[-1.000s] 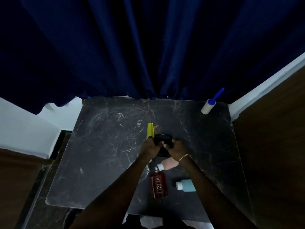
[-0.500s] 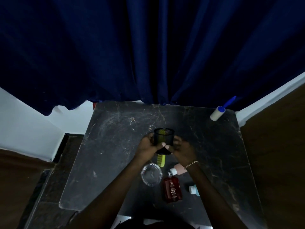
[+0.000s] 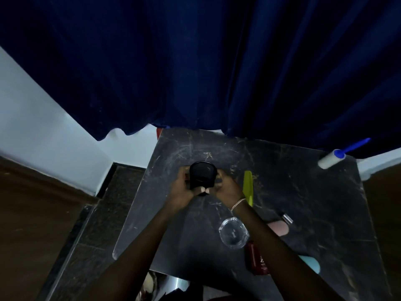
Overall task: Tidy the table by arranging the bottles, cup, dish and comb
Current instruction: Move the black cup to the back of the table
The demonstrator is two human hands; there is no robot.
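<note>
Both hands wrap a dark, translucent round cup (image 3: 202, 178) between them, the left hand (image 3: 181, 192) curled on its left side and the right hand (image 3: 226, 189), a thin chain at the wrist, on its right, thumbs meeting at its base; it is upright toward the far left part of the scratched black marble-look table (image 3: 303, 192). Just right of the right hand lies a flat yellow-green plastic comb (image 3: 248, 186). Nearer the front edge sit a clear round glass dish (image 3: 233, 234), a pink bottle with a silver cap (image 3: 280, 227), a dark red rectangular bottle (image 3: 257, 260) and a pale blue bottle (image 3: 310, 262), partly hidden by the forearm. A white lint roller with a blue handle (image 3: 334, 158) lies at the far right corner.
</note>
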